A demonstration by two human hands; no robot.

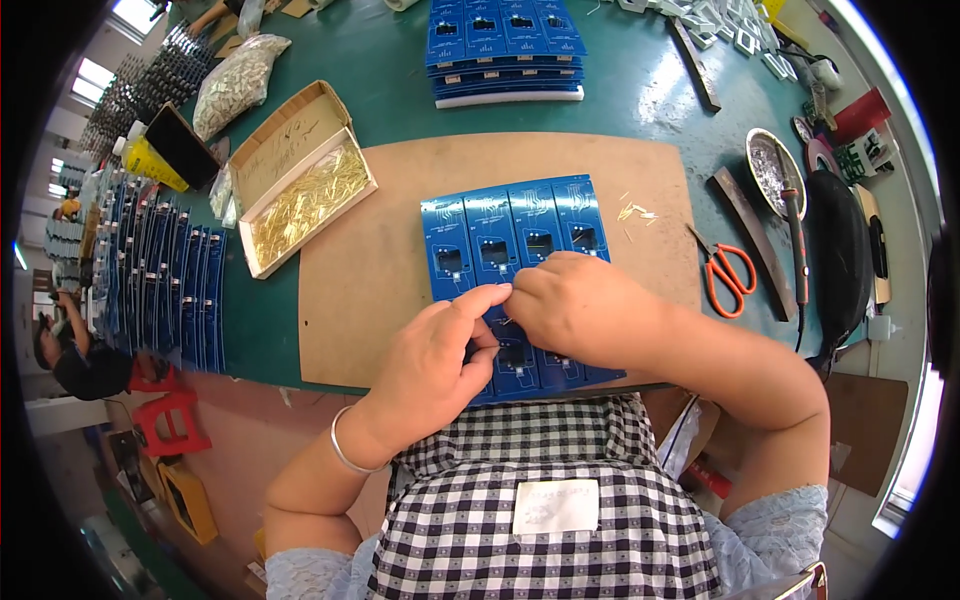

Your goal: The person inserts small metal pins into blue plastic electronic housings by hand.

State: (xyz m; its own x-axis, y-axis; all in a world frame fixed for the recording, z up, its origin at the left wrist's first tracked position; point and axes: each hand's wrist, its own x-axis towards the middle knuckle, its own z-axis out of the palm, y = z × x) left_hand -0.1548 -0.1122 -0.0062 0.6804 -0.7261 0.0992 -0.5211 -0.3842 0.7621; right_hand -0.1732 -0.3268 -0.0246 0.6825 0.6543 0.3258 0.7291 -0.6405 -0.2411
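Observation:
A blue circuit board panel (510, 220), divided into several units with square cutouts, lies on the brown board before me. My left hand (430, 360) bends over the panel's left part, thumb and fingers curled toward each other. From the right, my right hand (575, 310) is closed over the panel's middle, fingertips pressed together. The fingertips of both hands meet there. A small shiny bit shows beneath the right fingers, too small to name, and what either hand pinches is hidden. Loose brass pins (637, 212) lie to the panel's right.
An open cardboard box of brass pins (310, 212) stands left on the brown board (380, 180). Stacked blue panels (508, 75) sit at the back. Orange-handled scissors (728, 280), a dark metal bar (755, 240), a soldering iron (797, 235) and a metal bowl (765, 165) lie right.

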